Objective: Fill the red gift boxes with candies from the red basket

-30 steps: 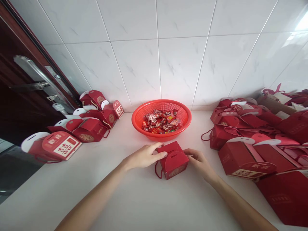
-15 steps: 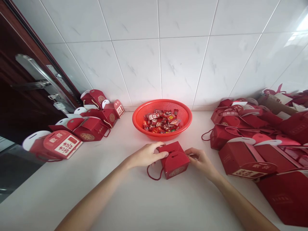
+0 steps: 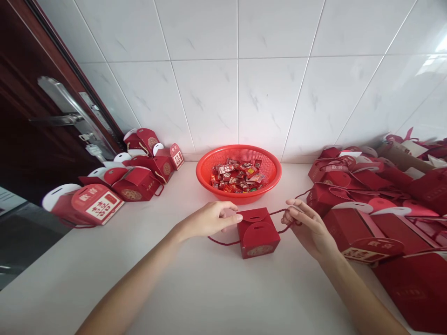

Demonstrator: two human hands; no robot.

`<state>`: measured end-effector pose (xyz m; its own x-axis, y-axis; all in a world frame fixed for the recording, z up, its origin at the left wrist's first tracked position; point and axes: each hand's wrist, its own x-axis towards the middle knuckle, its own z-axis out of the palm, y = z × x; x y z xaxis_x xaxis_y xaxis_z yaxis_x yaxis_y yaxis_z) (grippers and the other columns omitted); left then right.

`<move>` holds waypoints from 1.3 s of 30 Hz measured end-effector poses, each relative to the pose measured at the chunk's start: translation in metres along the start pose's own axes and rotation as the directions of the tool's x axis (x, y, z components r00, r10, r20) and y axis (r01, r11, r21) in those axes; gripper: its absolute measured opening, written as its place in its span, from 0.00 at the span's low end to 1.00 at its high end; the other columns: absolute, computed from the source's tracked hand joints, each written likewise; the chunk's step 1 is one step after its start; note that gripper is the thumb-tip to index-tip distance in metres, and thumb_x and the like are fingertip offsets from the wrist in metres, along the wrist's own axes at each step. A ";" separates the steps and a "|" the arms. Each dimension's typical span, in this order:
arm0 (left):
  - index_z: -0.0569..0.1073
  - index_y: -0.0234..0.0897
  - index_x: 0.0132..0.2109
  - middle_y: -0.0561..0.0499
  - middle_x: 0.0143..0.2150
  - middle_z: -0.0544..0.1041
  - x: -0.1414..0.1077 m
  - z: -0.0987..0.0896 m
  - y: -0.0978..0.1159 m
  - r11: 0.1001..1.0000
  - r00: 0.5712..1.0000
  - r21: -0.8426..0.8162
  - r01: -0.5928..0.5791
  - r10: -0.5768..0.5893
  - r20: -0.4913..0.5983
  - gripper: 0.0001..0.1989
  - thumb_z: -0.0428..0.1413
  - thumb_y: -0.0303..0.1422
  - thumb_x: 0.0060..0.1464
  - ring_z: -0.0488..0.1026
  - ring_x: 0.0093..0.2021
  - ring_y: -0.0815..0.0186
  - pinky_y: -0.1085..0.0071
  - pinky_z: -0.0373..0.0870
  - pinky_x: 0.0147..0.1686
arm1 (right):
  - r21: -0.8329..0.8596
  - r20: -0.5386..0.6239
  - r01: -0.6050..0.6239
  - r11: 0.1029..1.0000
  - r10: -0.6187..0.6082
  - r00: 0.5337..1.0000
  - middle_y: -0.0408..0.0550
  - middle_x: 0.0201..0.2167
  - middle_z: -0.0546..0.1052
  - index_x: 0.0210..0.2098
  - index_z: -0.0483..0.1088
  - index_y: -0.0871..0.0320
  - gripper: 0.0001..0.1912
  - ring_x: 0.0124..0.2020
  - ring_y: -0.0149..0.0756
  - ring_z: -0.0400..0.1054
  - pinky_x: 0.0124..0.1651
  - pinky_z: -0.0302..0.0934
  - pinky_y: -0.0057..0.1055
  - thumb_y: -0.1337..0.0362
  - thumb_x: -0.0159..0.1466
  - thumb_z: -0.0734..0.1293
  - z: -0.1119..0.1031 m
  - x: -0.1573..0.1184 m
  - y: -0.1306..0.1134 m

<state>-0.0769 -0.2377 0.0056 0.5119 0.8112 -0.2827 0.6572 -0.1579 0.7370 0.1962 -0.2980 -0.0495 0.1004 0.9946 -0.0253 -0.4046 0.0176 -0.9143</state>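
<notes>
A small red gift box with slotted top flaps and a gold emblem on its front stands on the white surface. From its right side two strands of a dark red cord run to my right hand, whose fingers are closed on it. At the box's upper left corner is my left hand, fingers apart and the thumb tip at the corner; whether it touches cannot be told. Another red cord loops out on the left. Behind the box sits a red plastic basket with wrapped candies.
Several red boxes line the left side beside a dark door with a metal handle. On the right, many more red boxes crowd together. A white tiled wall rises behind the counter.
My right hand has moved right, away from the box, drawing the cord out. My left hand has shifted slightly off the box top, and the box has turned a little.
</notes>
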 end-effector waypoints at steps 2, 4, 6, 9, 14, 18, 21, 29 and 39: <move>0.73 0.37 0.58 0.53 0.27 0.76 -0.003 -0.005 0.003 0.998 0.999 -0.056 -0.007 0.010 0.042 0.32 0.56 0.56 0.56 0.72 0.28 0.65 0.72 0.66 0.27 | 0.070 0.016 0.006 0.998 -0.007 1.000 0.40 0.25 0.71 0.37 0.76 0.51 0.15 0.31 0.33 0.67 0.39 0.65 0.32 0.57 0.51 0.79 -0.001 0.000 -0.003; 0.73 0.37 0.58 0.55 0.27 0.75 -0.006 -0.010 0.006 0.988 0.997 -0.148 -0.035 0.046 0.068 0.30 0.58 0.53 0.56 0.70 0.26 0.68 0.73 0.66 0.27 | 0.089 0.032 0.005 0.996 -0.008 0.999 0.41 0.28 0.73 0.37 0.77 0.50 0.14 0.33 0.34 0.68 0.40 0.65 0.33 0.58 0.52 0.78 0.000 -0.001 -0.007; 0.73 0.36 0.57 0.54 0.28 0.75 -0.009 -0.014 0.009 0.965 0.994 -0.256 -0.064 0.085 0.073 0.28 0.60 0.49 0.56 0.69 0.25 0.69 0.72 0.67 0.28 | 0.063 0.042 0.011 0.998 -0.014 0.999 0.42 0.29 0.74 0.37 0.77 0.50 0.13 0.32 0.35 0.68 0.41 0.66 0.35 0.58 0.52 0.77 0.003 -0.002 -0.011; 0.74 0.34 0.53 0.51 0.32 0.78 -0.013 -0.019 0.013 0.910 0.987 -0.395 -0.124 0.153 0.043 0.23 0.62 0.44 0.56 0.72 0.27 0.69 0.69 0.71 0.32 | -0.038 0.066 0.054 0.998 -0.052 0.996 0.45 0.32 0.75 0.35 0.76 0.50 0.11 0.32 0.37 0.68 0.41 0.67 0.39 0.57 0.53 0.76 0.010 -0.003 -0.021; 0.73 0.34 0.50 0.44 0.40 0.82 -0.021 -0.023 0.019 0.752 0.964 -0.623 -0.216 0.266 -0.013 0.17 0.61 0.39 0.58 0.79 0.35 0.62 0.63 0.76 0.39 | -0.163 0.165 0.150 0.975 -0.123 0.979 0.48 0.36 0.78 0.35 0.76 0.52 0.10 0.31 0.38 0.69 0.41 0.67 0.40 0.57 0.55 0.75 0.024 -0.006 -0.042; 0.74 0.34 0.51 0.39 0.47 0.82 -0.025 -0.019 0.028 0.645 0.942 -0.711 -0.280 0.327 -0.075 0.16 0.62 0.36 0.57 0.80 0.48 0.53 0.58 0.78 0.43 | -0.308 0.214 0.194 0.931 -0.131 0.968 0.49 0.38 0.79 0.38 0.76 0.54 0.13 0.31 0.37 0.72 0.39 0.68 0.39 0.56 0.57 0.75 0.038 -0.005 -0.061; 0.75 0.35 0.52 0.40 0.49 0.81 -0.022 -0.013 0.038 0.632 0.925 -0.699 -0.336 0.361 -0.118 0.16 0.61 0.34 0.56 0.79 0.50 0.53 0.58 0.79 0.44 | -0.438 0.271 0.222 0.871 -0.107 0.956 0.49 0.37 0.79 0.38 0.77 0.56 0.14 0.31 0.37 0.73 0.39 0.70 0.37 0.55 0.57 0.75 0.051 -0.002 -0.074; 0.77 0.36 0.49 0.45 0.49 0.81 0.000 0.003 0.059 0.746 0.828 -0.377 -0.549 0.424 -0.366 0.15 0.60 0.28 0.52 0.79 0.48 0.57 0.61 0.80 0.46 | -0.463 0.382 0.364 0.808 -0.189 0.905 0.45 0.33 0.78 0.37 0.75 0.58 0.10 0.31 0.35 0.74 0.36 0.71 0.32 0.59 0.59 0.72 0.080 0.010 -0.082; 0.79 0.39 0.51 0.48 0.47 0.83 0.013 0.019 0.048 0.779 0.743 -0.194 -0.596 0.444 -0.502 0.17 0.64 0.37 0.54 0.80 0.47 0.58 0.59 0.78 0.51 | -0.557 0.386 0.405 0.725 -0.206 0.899 0.47 0.34 0.80 0.38 0.74 0.57 0.08 0.33 0.39 0.77 0.36 0.71 0.35 0.61 0.60 0.70 0.083 0.019 -0.071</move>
<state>-0.0279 -0.2453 0.0256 0.3940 0.8149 0.4251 0.0994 -0.4976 0.8617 0.1514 -0.2715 0.0489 -0.1770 0.9301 0.3217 0.2538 0.3589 -0.8982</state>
